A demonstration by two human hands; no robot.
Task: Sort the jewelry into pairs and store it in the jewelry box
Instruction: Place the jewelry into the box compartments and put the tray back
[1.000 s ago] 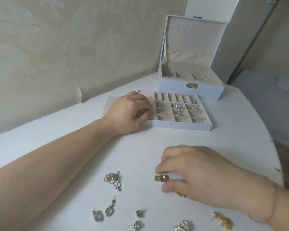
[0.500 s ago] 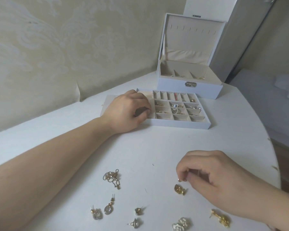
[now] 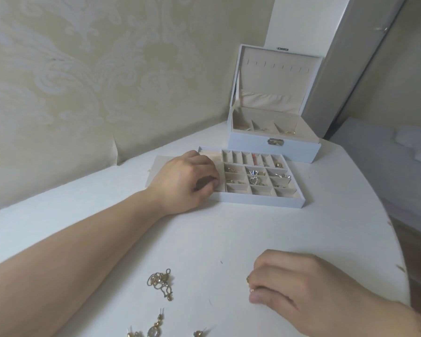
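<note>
Right hand grip: the right hand [image 3: 309, 288] pinches a small gold earring [image 3: 248, 279] in its fingertips, low over the bench [image 3: 277, 229].
Left hand grip: the left hand [image 3: 182, 183] is curled on the near left corner of the divided tray [image 3: 258, 203], thumb and fingers holding its edge.
Loose jewelry: a gold chain piece [image 3: 161, 283] and a drop earring [image 3: 156, 328] lie on the bench near the front.
Tray: some small cells hold jewelry, the front row looks bare.
Jewelry box: the white jewelry box [image 3: 275, 147] stands open behind the tray.
How to do it well: I think she should hold the earring tight, lift it slowly, and drop it in one bare cell with its twin.
</note>
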